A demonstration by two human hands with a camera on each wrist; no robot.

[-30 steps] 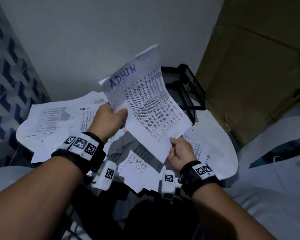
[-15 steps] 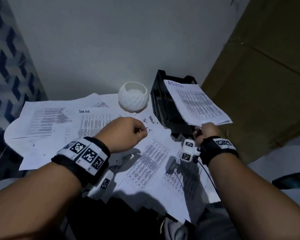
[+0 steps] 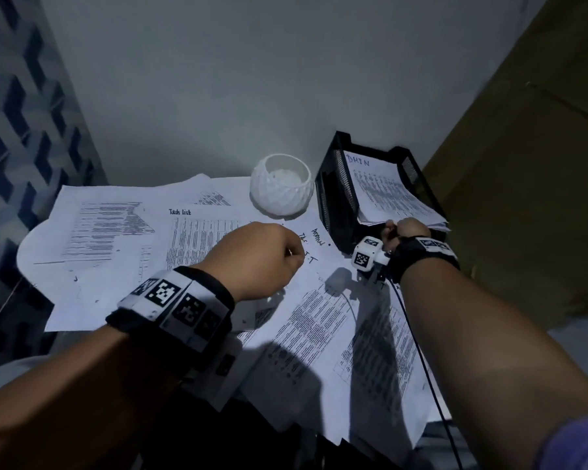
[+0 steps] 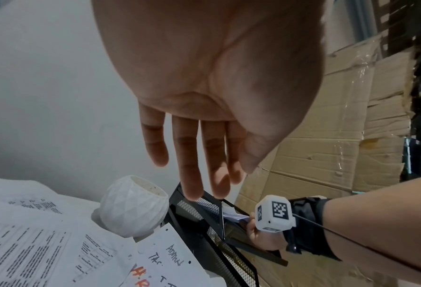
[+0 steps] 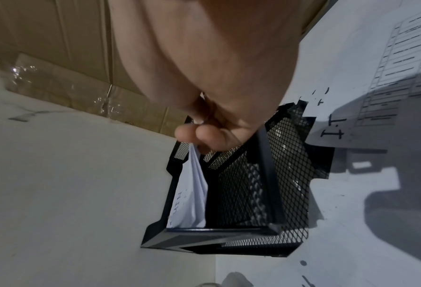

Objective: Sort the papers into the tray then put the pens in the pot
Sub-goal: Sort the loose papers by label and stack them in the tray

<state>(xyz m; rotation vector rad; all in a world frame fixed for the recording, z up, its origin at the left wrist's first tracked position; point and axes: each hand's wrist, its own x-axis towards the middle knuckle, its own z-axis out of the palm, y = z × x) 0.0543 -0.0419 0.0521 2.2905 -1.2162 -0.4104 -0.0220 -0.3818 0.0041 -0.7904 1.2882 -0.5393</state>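
Note:
My right hand (image 3: pixel 403 230) pinches the near edge of a stack of printed sheets headed "ADMIN" (image 3: pixel 384 195), which lies in the top tier of the black mesh tray (image 3: pixel 330 184). In the right wrist view the fingers (image 5: pixel 192 136) pinch the sheets (image 5: pixel 192 194) inside the tray (image 5: pixel 273 174). My left hand (image 3: pixel 262 257) hovers over the loose papers (image 3: pixel 116 239) on the table, fingers (image 4: pixel 190 174) straight and holding nothing. A white faceted pot (image 3: pixel 280 188) stands left of the tray and looks empty. No pens are visible.
Loose printed sheets cover most of the small white table. Flattened cardboard (image 3: pixel 523 164) leans close to the tray's right side, and a plain wall stands right behind pot and tray. A thin black cable (image 3: pixel 421 361) runs along my right forearm.
One second ago both hands held the ADMIN sheets up. The left hand let go and dropped over the table papers; the right hand carried the sheets right and lowered them into the tray's top tier.

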